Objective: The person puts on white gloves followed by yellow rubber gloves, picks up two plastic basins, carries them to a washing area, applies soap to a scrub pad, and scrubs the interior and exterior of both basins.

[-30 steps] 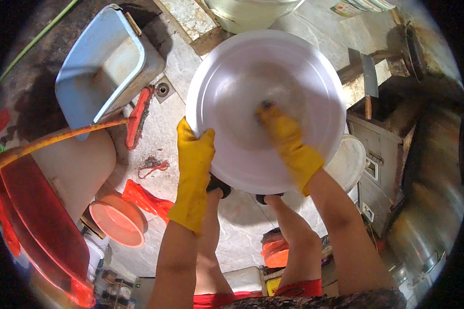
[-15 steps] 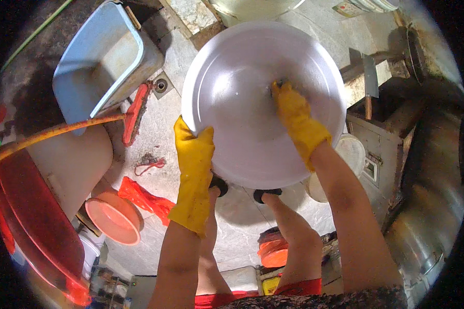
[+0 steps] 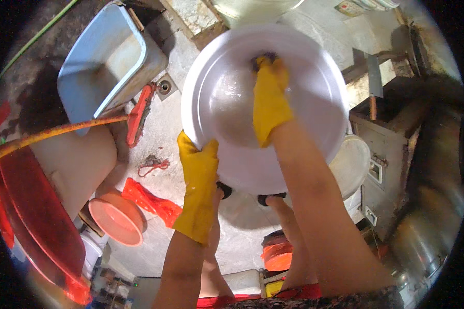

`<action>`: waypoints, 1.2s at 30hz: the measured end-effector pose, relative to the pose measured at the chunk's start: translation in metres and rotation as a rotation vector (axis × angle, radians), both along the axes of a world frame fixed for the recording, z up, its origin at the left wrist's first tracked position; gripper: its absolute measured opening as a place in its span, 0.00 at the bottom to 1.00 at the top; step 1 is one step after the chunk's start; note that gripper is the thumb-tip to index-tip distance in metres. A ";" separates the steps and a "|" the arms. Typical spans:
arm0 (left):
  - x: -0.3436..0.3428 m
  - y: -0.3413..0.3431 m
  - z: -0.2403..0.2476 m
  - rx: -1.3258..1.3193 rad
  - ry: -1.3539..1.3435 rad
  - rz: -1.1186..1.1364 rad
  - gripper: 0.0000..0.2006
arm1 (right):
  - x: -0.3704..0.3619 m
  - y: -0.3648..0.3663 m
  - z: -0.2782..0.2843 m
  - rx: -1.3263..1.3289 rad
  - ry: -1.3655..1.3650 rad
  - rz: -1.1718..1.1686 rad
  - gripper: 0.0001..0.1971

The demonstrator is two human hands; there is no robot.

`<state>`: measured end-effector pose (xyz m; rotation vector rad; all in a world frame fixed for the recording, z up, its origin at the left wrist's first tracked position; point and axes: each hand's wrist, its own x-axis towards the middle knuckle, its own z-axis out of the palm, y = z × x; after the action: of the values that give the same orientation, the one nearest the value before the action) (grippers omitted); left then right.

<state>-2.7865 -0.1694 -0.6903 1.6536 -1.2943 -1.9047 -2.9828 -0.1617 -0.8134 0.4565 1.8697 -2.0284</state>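
Note:
A large, pale lilac-white round basin (image 3: 189,87) stands before me, its inside wet and shiny. My left hand (image 3: 198,180), in a yellow rubber glove, is closed on the basin's near left rim, thumb and fingers on either side of it. Deep inside the basin, my right hand (image 3: 270,98) wears a matching glove. Its fingers press a dark scouring pad (image 3: 257,63) against the far part of the inner surface; the glove covers most of the pad.
On the left stand a blue tub (image 3: 95,56) and an orange-pink bowl (image 3: 116,221). A red floor brush (image 3: 139,116) with a long handle lies near the drain (image 3: 165,86). To the right are a pale round lid (image 3: 350,165), a cleaver (image 3: 374,77) and a metal pipe (image 3: 417,206).
My right hand has moved up and left across the basin's inside with the scouring pad, toward the far wall. My left hand keeps its hold on the rim. The view has shifted slightly.

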 end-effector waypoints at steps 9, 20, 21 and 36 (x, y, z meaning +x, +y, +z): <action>-0.002 0.006 0.006 -0.034 -0.028 0.071 0.28 | 0.011 -0.011 0.048 -0.075 -0.274 0.247 0.17; 0.006 -0.006 0.003 -0.125 0.033 -0.038 0.30 | -0.014 0.232 0.151 0.088 0.233 0.049 0.23; 0.007 -0.009 0.006 -0.160 -0.008 -0.066 0.30 | -0.029 0.251 0.146 0.103 0.242 0.025 0.23; -0.021 0.052 -0.002 -1.648 -0.343 -1.696 0.21 | -0.109 0.288 0.006 1.450 0.209 0.895 0.20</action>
<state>-2.8074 -0.1175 -0.6924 -0.3152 -3.2715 0.0716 -3.0921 0.1266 -0.8070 -0.3050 2.6584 0.0184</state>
